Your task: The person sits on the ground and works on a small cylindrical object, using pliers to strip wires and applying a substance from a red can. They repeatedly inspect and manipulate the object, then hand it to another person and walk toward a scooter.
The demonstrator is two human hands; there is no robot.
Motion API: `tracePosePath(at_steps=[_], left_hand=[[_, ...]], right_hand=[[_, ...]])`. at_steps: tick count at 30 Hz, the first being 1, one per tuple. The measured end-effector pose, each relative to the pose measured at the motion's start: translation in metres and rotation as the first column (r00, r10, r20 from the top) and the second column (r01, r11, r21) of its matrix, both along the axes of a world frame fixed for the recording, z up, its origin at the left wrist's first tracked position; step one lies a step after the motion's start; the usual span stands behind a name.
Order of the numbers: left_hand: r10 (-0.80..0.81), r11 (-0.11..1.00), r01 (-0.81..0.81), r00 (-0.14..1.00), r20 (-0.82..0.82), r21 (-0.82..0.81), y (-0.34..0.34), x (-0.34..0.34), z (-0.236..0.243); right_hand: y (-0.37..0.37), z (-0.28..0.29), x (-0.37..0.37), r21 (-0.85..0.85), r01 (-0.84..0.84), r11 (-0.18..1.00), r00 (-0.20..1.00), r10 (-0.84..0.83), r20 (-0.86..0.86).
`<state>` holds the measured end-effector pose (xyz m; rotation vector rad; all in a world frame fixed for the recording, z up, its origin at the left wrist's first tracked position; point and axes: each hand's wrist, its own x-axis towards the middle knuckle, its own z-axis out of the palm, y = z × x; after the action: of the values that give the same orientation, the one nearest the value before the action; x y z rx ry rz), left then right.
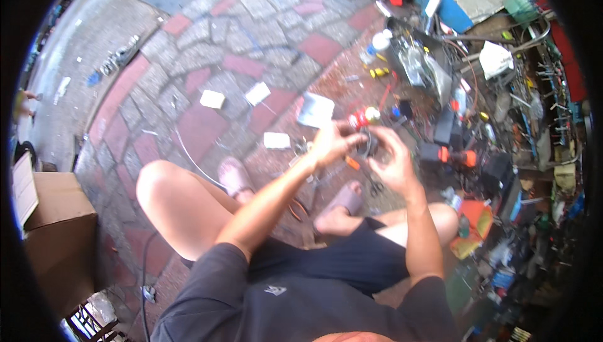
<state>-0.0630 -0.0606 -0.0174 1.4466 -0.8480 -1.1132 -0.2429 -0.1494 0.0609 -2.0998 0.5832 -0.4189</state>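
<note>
Both hands meet over the ground in front of my shins, around a small dark grey ring-shaped piece (367,145) that is too blurred to name. My left hand (333,143) is closed, its thumb and fingertips pinching the piece from the left. From the right, my right hand (397,161) curls toward it, fingertips at its upper edge and thumb bent lower down. Just beyond the fingers lies a red and white can or bottle (363,118). An orange piece (353,163) and dark scissors (376,188) show below the hands.
Orange-handled pliers (298,210) lie between my feet. White cards (276,140) and a white sheet (315,110) rest on the paving. A black tray (411,59) of plastic bags, an orange and black tool (458,157) and heaped parts fill the right. A cardboard box (59,235) stands left.
</note>
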Motion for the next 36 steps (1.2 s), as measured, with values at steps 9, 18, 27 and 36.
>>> tracePosePath(at_steps=[9,18,27,36], left_hand=[[0.138,0.988,-0.118,0.962,0.235,-0.100,0.009,0.011,0.001],[0.197,0.949,-0.036,0.846,0.496,-0.315,0.009,0.005,0.007],[0.188,0.973,-0.172,0.977,0.100,-0.155,0.009,0.008,0.014],[0.025,0.995,-0.040,0.986,-0.165,-0.091,0.006,0.021,0.009]], right_hand=[[-0.011,-0.008,0.009,0.562,0.028,0.827,0.993,-0.088,0.080],[-0.005,-0.015,0.013,0.809,0.186,0.558,0.981,-0.150,-0.122],[0.007,-0.015,0.024,0.680,0.167,0.714,0.968,-0.251,0.026],[0.001,-0.005,0.025,0.689,0.065,0.721,0.979,-0.181,0.098]])
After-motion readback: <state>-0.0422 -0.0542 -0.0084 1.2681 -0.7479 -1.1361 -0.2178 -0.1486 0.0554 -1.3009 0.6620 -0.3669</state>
